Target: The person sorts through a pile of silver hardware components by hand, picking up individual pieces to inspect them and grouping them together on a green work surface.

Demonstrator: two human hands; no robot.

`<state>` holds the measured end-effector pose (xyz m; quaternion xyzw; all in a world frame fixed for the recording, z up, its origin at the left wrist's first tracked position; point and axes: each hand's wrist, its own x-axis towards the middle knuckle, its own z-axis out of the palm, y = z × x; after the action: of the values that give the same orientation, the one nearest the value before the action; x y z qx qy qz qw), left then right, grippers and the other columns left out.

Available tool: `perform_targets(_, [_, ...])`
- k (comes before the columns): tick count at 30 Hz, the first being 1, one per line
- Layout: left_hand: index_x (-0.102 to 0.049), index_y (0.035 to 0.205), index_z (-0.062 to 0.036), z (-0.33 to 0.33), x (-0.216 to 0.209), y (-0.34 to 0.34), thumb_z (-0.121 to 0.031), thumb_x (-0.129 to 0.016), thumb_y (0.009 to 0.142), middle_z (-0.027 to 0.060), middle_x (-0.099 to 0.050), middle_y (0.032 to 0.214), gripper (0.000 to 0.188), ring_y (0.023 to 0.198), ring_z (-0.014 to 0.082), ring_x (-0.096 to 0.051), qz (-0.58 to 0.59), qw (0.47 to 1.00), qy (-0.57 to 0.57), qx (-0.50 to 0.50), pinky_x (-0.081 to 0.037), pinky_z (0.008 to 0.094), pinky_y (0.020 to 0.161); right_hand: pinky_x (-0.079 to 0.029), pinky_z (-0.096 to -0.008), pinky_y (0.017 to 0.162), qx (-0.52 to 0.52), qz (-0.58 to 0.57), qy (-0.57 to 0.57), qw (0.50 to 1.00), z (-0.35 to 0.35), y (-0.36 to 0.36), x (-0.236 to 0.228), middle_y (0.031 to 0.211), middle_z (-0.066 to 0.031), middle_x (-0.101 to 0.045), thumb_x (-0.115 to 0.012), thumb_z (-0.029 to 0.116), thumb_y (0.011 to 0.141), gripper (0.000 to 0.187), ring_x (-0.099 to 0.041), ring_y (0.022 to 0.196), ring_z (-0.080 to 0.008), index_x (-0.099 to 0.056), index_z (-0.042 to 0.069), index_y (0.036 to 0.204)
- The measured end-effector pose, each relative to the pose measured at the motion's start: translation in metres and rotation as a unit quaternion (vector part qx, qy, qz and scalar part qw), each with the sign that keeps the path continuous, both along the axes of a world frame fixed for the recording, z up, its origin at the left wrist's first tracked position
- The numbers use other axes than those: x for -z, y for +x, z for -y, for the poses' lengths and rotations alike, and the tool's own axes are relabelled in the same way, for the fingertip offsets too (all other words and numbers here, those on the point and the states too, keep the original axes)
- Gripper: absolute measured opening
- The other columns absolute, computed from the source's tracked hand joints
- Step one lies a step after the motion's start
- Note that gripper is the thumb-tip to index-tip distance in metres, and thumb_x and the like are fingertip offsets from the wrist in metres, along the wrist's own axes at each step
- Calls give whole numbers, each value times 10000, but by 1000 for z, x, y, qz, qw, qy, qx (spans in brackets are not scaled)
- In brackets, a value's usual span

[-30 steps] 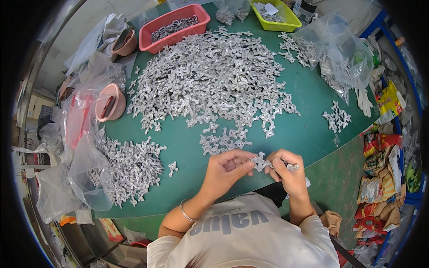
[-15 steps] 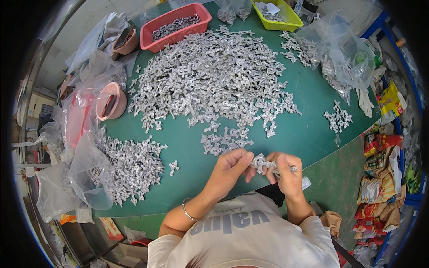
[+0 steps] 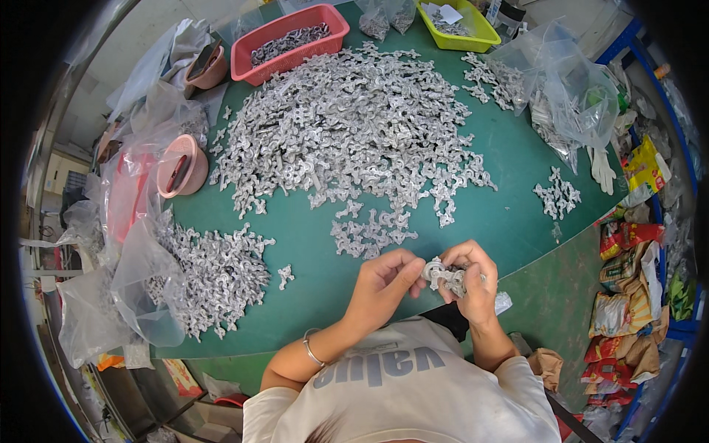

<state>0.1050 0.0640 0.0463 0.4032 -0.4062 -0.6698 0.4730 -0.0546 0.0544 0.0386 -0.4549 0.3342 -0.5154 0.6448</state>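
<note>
Several small silver-grey metal castings (image 3: 447, 276) are bunched in my right hand (image 3: 476, 284), its fingers closed round them. My left hand (image 3: 384, 289) is beside it, thumb and forefinger pinched at the near end of one of these castings; its other fingers are curled. Both hands are just above the table's front edge. Beyond them lies a loose group of like castings (image 3: 373, 232), and behind that a wide heap of castings (image 3: 340, 125). A single casting (image 3: 286, 277) lies to the left of my left hand.
A second pile (image 3: 214, 277) sits at the left beside clear plastic bags (image 3: 151, 288). A pink bowl (image 3: 193, 177), a red basket (image 3: 336, 33) and a yellow-green basket (image 3: 473, 40) stand on the green table (image 3: 517, 229). A small cluster (image 3: 557, 194) and a white glove (image 3: 602, 171) are at right.
My right fingers have shifted on the castings, which have turned and now show more of the bunch. My left hand has moved slightly, its thumb and forefinger still at the casting's end.
</note>
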Motion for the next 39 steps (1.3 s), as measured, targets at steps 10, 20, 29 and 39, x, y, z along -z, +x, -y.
perform_targets(10, [-551, 794, 10, 20, -27, -6, -119, -478, 893, 28, -541, 727, 178, 599, 58, -476, 12, 998, -51, 38, -391, 193, 546, -321, -184, 410, 55, 14, -37, 998, -11, -5, -10, 694, -106, -536, -657, 447, 714, 538, -440, 446, -80, -479, -32, 884])
perform_targets(20, [-556, 777, 3, 22, -30, -9, -140, -497, 886, 13, -536, 698, 190, 577, 52, -474, -28, 998, -44, 45, -388, 187, 515, -298, -196, 366, 60, 65, 21, 996, -17, 2, -22, 598, -63, -503, -725, 423, 561, 588, -445, 431, -85, -422, 0, 835])
perform_targets(29, [-527, 719, -20, 24, -33, -9, -185, -490, 895, -3, -517, 655, 244, 545, 43, -462, -65, 994, -20, 80, -366, 185, 488, -297, -170, 325, 72, 41, -14, 996, -20, 8, -26, 590, -53, -473, -702, 504, 609, 607, -397, 392, -71, -364, 55, 838])
perform_targets(39, [-524, 710, -30, 24, -37, -11, -198, -486, 897, -14, -497, 640, 255, 535, 40, -438, -97, 990, 4, 100, -351, 182, 486, -340, -196, 387, 65, 28, -23, 997, -23, 7, -32, 622, -98, -507, -702, 478, 641, 603, -447, 431, -93, -347, 45, 862])
